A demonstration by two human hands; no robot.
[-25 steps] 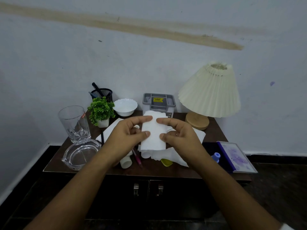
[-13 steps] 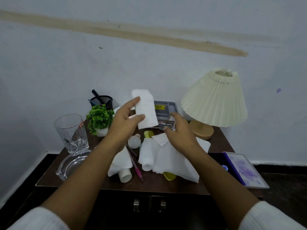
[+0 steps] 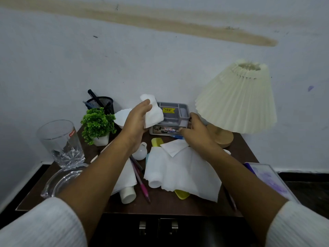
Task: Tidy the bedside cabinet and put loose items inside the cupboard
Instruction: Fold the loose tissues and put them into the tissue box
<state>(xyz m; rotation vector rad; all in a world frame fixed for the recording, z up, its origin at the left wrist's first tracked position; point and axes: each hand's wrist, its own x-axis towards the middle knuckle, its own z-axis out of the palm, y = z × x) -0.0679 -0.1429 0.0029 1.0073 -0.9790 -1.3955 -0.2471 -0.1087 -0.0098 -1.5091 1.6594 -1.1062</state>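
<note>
Folded white paper tissue (image 3: 154, 113) sits pinched between the left hand's (image 3: 136, 125) thumb and fingers, above the dark wooden bedside cabinet (image 3: 160, 205). The right hand (image 3: 197, 134) touches the grey plastic organiser box (image 3: 175, 113), but whether it grips can't be told. The risk is a knuckle nudging the pleated cream lamp (image 3: 236, 98) just right of those fingers. The tissue looks soft and limp, the box rigid and compartmented.

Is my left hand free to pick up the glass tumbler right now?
Probably not yet: the left hand grips a folded tissue, so it is occupied, though the way to the glass tumbler looks open.

Clear cut glass tumbler (image 3: 61, 142)
</note>
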